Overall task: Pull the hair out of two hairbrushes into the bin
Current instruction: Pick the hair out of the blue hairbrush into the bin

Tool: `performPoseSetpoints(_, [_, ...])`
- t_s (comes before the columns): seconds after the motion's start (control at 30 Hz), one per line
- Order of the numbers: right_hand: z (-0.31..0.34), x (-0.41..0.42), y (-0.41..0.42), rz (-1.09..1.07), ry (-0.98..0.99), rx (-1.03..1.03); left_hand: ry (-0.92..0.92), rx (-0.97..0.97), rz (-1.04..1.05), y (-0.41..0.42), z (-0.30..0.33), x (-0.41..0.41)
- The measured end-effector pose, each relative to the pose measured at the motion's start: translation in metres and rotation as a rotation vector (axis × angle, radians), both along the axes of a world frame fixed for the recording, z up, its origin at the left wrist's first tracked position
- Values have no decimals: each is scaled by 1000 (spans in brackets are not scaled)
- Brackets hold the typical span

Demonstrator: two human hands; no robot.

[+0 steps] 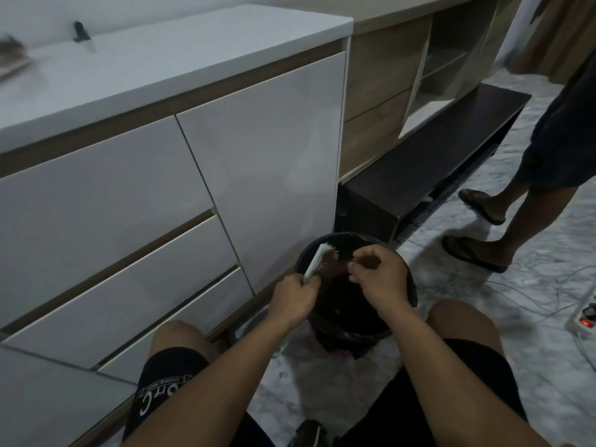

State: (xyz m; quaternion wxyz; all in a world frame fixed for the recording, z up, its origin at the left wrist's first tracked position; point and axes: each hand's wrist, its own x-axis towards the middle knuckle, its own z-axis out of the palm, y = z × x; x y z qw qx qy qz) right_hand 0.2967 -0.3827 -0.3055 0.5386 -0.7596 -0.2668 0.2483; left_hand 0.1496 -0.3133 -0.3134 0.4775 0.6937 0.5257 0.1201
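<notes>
A pale green hairbrush (314, 262) with white bristles is held over the black-lined bin (409, 285) on the floor. My left hand (295, 296) grips its handle from below. A clump of brown hair (332, 266) sits in the bristles. My right hand (377, 274) is just right of the brush, fingers pinched on strands of that hair above the bin's opening. A second brush full of dark hair (11, 54) lies blurred on the white countertop at the far left.
A white cabinet (161, 188) with drawers stands close on the left, touching the bin. A dark low bench (435, 162) runs behind the bin. Another person's legs in sandals (483, 246) stand at right. Cables and a power strip (583, 312) lie on the marble floor.
</notes>
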Motion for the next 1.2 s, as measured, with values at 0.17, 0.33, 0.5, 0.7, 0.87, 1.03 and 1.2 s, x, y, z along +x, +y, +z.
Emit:
performPoseSetpoints(0.17, [-8, -8, 10, 85, 56, 2, 20, 44, 9, 1, -6, -5])
performPoseSetpoints(0.33, [-22, -15, 10, 171, 53, -82, 26, 32, -35, -3, -10, -4])
performPoseSetpoints(0.5, [-19, -8, 13, 91, 89, -74, 82, 43, 1, -2, -11, 0])
performPoseSetpoints(0.7, [-10, -5, 7, 54, 88, -71, 93, -5, 13, -2, -6, 0])
performPoseSetpoints(0.87, [-3, -7, 3, 64, 51, 16, 12, -60, 10, -8, -10, 4])
performPoseSetpoints(1.03, [-23, 1, -19, 199, -19, -241, 20, -64, -23, -8, -29, 5])
performPoseSetpoints(1.2, [-20, 27, -7, 109, -86, -254, 7, -54, 94, 2, -29, 7])
